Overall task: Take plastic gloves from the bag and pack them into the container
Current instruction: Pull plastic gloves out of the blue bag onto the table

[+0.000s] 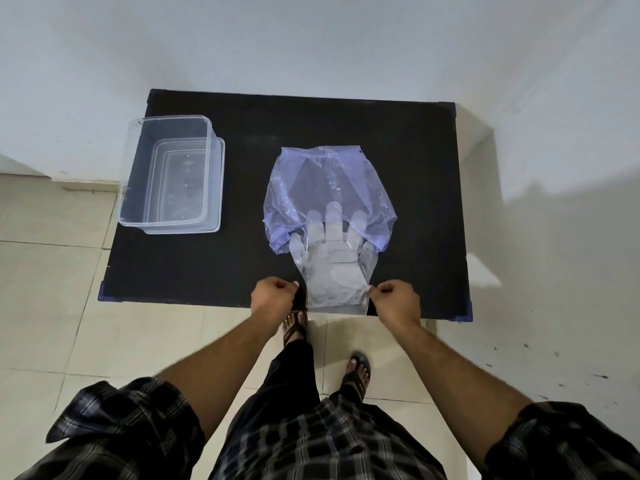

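I take this for a plain room in a home: cream floor tiles [52,289], bare white walls [311,39], and a low black counter [398,140] in the corner.

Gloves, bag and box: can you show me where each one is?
Gloves [335,271]: head view, on the palm of the top glove, outside the bag.
Bag [329,174]: head view, on its purple see-through middle.
Container [129,188]: head view, on its clear left wall.

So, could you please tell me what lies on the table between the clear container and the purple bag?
Nothing: in the head view, only bare black table separates the container from the bag.
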